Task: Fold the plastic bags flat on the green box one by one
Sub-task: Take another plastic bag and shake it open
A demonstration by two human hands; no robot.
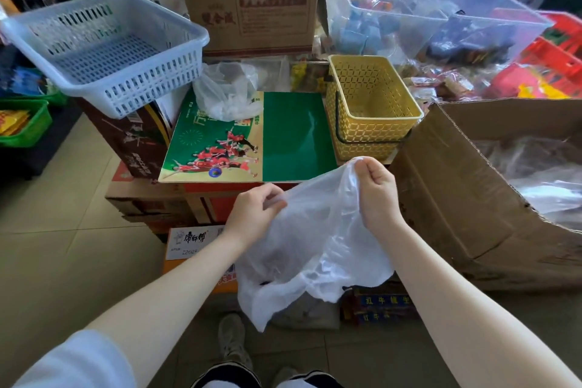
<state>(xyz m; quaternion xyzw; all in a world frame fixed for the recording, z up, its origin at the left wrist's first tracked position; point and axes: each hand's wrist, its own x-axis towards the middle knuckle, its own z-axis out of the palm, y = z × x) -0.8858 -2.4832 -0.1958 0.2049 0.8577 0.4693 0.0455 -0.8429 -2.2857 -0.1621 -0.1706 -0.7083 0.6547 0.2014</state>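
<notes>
A thin translucent white plastic bag (311,242) hangs in the air in front of the green box (293,138). My left hand (255,208) pinches its upper left edge. Higher and to the right, my right hand (376,189) grips the upper right edge. The bag droops crumpled below both hands, just short of the box's near edge. Another crumpled clear bag (225,91) lies at the far left corner of the green box top.
A yellow lattice basket (371,110) stands right of the green box. A pale blue basket (107,44) sits tilted at left, a brown carton (252,6) behind. A large open cardboard box (491,186) holding plastic bags is at right. Cartons are stacked below.
</notes>
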